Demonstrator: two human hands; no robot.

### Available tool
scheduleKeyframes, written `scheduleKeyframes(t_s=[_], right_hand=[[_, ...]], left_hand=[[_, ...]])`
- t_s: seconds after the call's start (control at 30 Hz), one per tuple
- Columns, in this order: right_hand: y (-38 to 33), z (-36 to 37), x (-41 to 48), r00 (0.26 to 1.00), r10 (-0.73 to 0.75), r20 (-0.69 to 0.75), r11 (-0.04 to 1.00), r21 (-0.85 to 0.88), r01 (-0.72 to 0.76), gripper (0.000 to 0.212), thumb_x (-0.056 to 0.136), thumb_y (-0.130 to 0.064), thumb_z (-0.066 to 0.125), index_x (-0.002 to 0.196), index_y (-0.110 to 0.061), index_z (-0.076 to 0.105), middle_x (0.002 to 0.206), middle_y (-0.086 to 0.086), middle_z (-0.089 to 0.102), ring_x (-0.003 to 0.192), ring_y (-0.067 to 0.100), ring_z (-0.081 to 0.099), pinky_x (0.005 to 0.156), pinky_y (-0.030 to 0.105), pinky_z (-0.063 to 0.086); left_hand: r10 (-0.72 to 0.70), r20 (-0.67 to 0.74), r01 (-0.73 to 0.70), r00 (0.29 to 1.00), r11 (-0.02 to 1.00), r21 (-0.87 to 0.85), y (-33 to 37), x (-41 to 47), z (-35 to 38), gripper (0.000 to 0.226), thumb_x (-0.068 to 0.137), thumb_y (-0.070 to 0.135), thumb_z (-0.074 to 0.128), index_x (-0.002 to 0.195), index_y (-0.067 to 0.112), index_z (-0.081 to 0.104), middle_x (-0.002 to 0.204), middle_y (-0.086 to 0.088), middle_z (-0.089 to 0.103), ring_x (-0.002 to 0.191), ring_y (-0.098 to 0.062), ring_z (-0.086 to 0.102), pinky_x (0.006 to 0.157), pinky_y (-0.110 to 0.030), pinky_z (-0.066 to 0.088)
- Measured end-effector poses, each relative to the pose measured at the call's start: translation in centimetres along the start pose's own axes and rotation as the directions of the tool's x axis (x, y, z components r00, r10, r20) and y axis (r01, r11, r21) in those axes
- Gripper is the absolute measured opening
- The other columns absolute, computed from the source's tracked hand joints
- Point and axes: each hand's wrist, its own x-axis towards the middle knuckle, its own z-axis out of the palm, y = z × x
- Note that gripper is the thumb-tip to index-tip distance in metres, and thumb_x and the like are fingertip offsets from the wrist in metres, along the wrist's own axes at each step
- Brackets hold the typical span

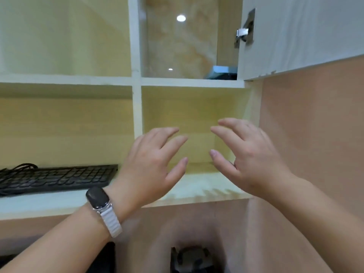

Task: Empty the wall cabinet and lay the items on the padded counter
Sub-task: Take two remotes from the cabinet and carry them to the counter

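Note:
The wall cabinet (136, 107) stands open in front of me, with white dividers and pale wood backs. My left hand (151, 164), a watch on its wrist, and my right hand (246, 156) are both raised before the lower right compartment, fingers spread and facing each other, holding nothing. That compartment looks bare. A black keyboard (57, 177) with a coiled cable lies in the lower left compartment. A blue-topped dark item (222, 72) sits at the right of the upper right compartment, partly hidden by the door.
The open white cabinet door (299, 34) with its metal hinge (245, 29) juts out at upper right. A pinkish wall (311, 134) runs beside and below the cabinet. Dark objects (192, 259) lie low at the bottom edge.

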Motion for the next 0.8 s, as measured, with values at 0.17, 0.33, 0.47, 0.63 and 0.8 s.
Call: scheduleKeyframes(t_s=[0.17,0.33,0.47,0.63,0.8], right_hand=[[1.9,-2.1,5.9,0.991,-0.064,-0.114,0.997,-0.053,0.059,0.051,0.088,-0.043,0.049,0.12,-0.005,0.064,0.121,0.016,0.062,0.109,0.036,0.058,0.085,0.046,0.049],[3.3,-2.6,11.1,0.999,-0.052,-0.004,0.996,-0.067,0.052,0.052,0.09,-0.048,0.049,0.126,-0.011,0.058,0.127,0.01,0.057,0.115,0.03,0.052,0.092,0.047,0.046],[3.8,-1.9,14.1,0.987,-0.021,0.159,1.0,0.008,0.02,0.065,0.086,-0.061,0.042,0.136,-0.02,0.048,0.135,0.0,0.048,0.121,0.02,0.046,0.099,0.042,0.042],[4.7,-1.0,16.8,0.905,0.057,0.422,0.995,0.052,-0.087,0.09,0.071,-0.085,0.032,0.143,-0.03,0.036,0.136,-0.008,0.044,0.125,0.013,0.043,0.101,0.04,0.042],[5.6,0.0,17.8,0.82,0.116,0.56,0.99,-0.002,-0.139,0.111,0.057,-0.096,0.029,0.148,-0.031,0.025,0.146,-0.004,0.041,0.135,0.02,0.037,0.103,0.042,0.04]], left_hand=[[0.108,-0.134,-0.108,0.985,0.994,0.011,-1.5,6.2,-1.8,0.045,0.088,0.037,0.058,0.123,0.011,0.065,0.127,-0.012,0.062,0.115,-0.032,0.058,0.09,-0.048,0.048],[0.163,-0.14,-0.161,0.977,0.987,0.029,-3.0,12.5,-3.6,0.048,0.089,0.039,0.056,0.127,0.011,0.06,0.125,-0.011,0.06,0.115,-0.03,0.055,0.091,-0.047,0.05],[0.171,0.017,-0.172,0.985,0.985,0.018,-4.5,16.0,-4.4,0.051,0.089,0.046,0.055,0.129,0.013,0.057,0.123,-0.008,0.059,0.113,-0.026,0.055,0.094,-0.039,0.046],[0.045,0.45,-0.171,0.892,0.955,0.241,-6.0,18.6,-4.9,0.08,0.078,0.077,0.026,0.138,0.028,0.045,0.128,0.003,0.054,0.114,-0.019,0.054,0.09,-0.035,0.046],[-0.073,0.576,-0.293,0.814,0.805,0.516,-6.3,19.5,-5.0,0.092,0.06,0.094,-0.001,0.093,0.027,0.051,0.084,0.004,0.059,0.074,-0.022,0.057,0.06,-0.037,0.043]])
